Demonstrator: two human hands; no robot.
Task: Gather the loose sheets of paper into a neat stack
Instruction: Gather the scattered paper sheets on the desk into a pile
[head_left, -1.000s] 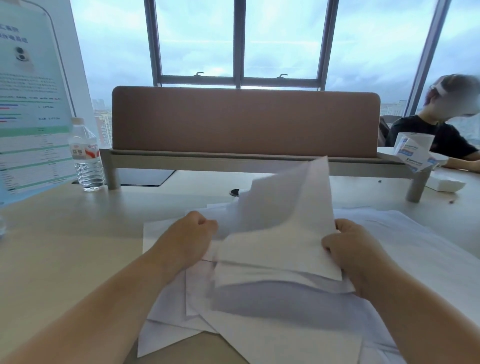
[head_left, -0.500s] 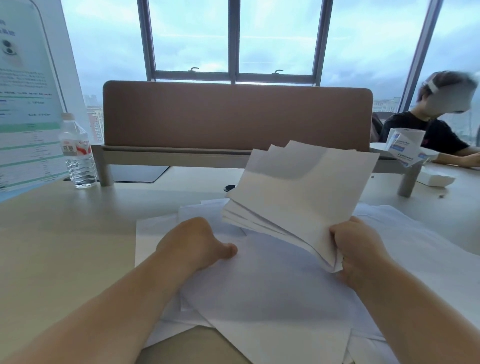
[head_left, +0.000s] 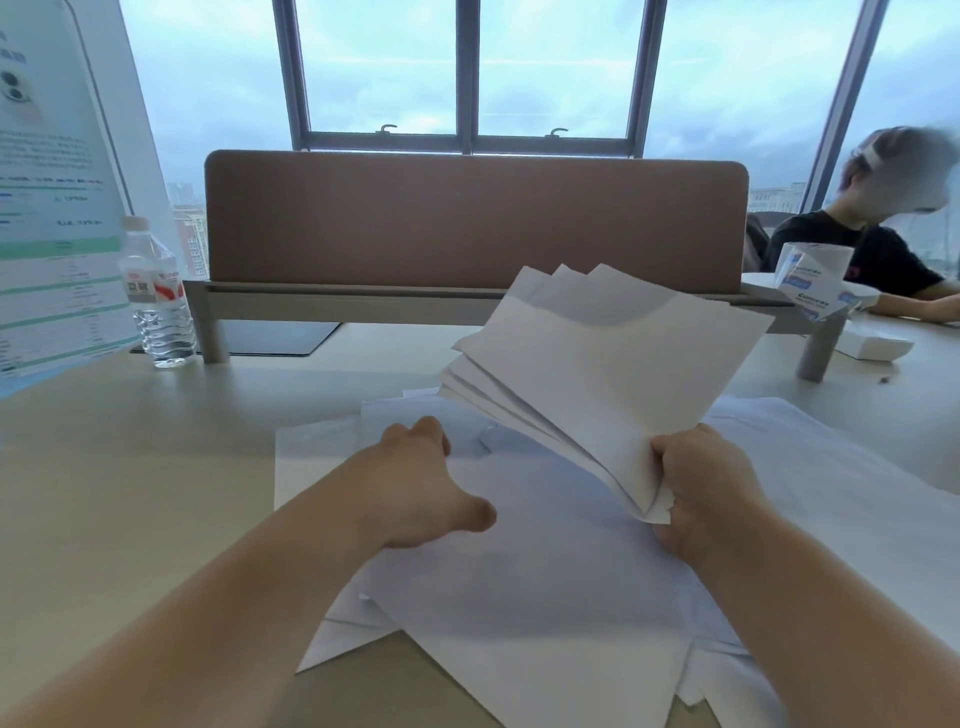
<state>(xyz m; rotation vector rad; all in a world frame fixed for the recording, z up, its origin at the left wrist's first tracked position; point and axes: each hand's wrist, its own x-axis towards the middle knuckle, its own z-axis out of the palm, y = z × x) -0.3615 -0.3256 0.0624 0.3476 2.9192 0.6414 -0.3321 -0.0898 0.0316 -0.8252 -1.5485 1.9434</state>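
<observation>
Since the previous frame, left hand (head_left: 415, 486) has slid forward across the loose sheets (head_left: 545, 582) and now lies on them, thumb spread to the side and fingers bent down onto the paper far edge; whether they pinch a sheet cannot be told. Right hand (head_left: 701, 488) grips the lower corner of the gathered bundle (head_left: 608, 374), fingers curled round it, as before; the bundle tilts up and away above the desk, its far edges fanned unevenly. Loose sheets lie overlapping at differing angles on the desk (head_left: 130, 493), beneath and between both forearms. Beyond: water bottle (head_left: 156, 296) upright at far left beside a printed poster (head_left: 52, 208); brown divider panel (head_left: 472, 218) on a raised shelf; windows (head_left: 467, 67) behind; a seated person (head_left: 878, 244) at far right.
</observation>
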